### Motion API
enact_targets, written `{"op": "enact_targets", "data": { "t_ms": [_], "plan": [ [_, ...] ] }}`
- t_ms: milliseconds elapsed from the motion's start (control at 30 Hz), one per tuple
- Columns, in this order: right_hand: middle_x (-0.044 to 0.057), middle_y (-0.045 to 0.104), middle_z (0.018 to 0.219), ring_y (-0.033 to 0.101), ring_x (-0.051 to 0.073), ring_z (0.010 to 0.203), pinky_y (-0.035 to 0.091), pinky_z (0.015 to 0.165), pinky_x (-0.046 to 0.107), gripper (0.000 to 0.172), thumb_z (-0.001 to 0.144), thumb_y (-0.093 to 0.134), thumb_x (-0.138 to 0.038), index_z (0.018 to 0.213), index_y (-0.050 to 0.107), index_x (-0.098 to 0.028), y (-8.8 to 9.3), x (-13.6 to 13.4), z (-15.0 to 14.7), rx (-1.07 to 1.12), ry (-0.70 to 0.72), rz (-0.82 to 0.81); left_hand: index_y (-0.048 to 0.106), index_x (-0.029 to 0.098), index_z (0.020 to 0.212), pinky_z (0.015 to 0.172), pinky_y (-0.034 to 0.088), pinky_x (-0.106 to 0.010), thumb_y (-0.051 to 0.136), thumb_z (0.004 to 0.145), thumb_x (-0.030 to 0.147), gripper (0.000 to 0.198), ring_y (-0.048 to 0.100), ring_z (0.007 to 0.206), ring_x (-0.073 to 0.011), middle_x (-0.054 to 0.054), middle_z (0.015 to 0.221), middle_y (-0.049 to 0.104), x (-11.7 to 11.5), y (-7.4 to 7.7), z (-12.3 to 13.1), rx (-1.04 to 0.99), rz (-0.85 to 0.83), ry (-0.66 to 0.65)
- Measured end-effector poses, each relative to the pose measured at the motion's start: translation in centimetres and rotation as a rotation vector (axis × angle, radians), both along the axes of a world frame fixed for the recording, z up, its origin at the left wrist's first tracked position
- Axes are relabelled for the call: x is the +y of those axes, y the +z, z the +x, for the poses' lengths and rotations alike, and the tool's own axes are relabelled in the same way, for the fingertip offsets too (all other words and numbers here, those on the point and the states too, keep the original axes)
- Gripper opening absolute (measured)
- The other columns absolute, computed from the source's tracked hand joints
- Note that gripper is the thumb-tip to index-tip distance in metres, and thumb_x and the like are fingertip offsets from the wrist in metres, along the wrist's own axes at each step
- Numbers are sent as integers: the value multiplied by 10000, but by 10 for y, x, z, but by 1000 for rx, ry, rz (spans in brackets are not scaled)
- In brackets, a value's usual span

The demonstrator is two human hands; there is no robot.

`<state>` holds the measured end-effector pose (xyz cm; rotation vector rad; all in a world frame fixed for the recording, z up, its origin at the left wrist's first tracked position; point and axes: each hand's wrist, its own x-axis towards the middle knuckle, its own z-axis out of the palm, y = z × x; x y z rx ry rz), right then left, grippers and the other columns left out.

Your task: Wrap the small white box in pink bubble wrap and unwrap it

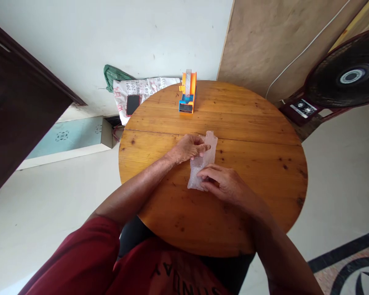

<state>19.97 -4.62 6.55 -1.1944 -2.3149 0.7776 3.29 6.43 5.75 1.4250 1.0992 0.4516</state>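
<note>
A narrow piece of translucent bubble wrap lies on the round wooden table, its long side running away from me. My left hand rests on its upper left part, thumb and fingers closed on the plastic. At the lower right edge, my right hand touches the wrap with curled fingertips, thumb held a little apart from the fingers. Whether anything is inside the wrap I cannot make out.
Toward the far edge of the table stands an orange and blue tape dispenser with a roll of tape. Behind the table lie a printed white sack, a phone-like dark object and a green bag. A large black fan stands at right.
</note>
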Motion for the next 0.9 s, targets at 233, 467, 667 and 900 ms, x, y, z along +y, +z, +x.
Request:
{"op": "enact_targets", "data": {
  "t_ms": [233, 467, 667, 900],
  "plan": [
    [42, 730, 1006, 667, 147, 826, 477, 723, 256, 137, 939, 564, -132, 986, 665, -212, -1, 1, 1, 17, 4, 17, 501, 165, 666, 380, 215, -183, 721, 880, 388, 379, 383, 348, -27, 14, 571, 641, -2, 10, -9, -26, -200, -144],
    [55, 725, 1007, 686, 166, 863, 501, 751, 269, 119, 955, 582, -160, 1029, 668, -196, 2, 0, 2, -17, 25, 47, 491, 162, 661, 382, 249, -168, 611, 909, 152, 275, 411, 339, -17, 60, 558, 585, -7, 10, -7, -30, -228, -156],
    [49, 726, 1001, 686, 163, 851, 507, 745, 266, 114, 957, 585, -164, 1028, 665, -202, 2, 0, 2, -24, 22, 47, 518, 165, 714, 398, 219, -188, 628, 928, 273, 264, 373, 363, -21, 38, 617, 626, -4, 7, -6, -49, -148, -92],
    [51, 733, 1005, 682, 166, 847, 514, 753, 280, 117, 966, 572, -184, 1025, 667, -219, 3, 1, 2, -27, 19, 45, 534, 166, 606, 491, 285, -217, 636, 858, 221, 278, 434, 489, -77, 31, 525, 558, -4, -8, -2, 142, 121, -62]
  ]
}}
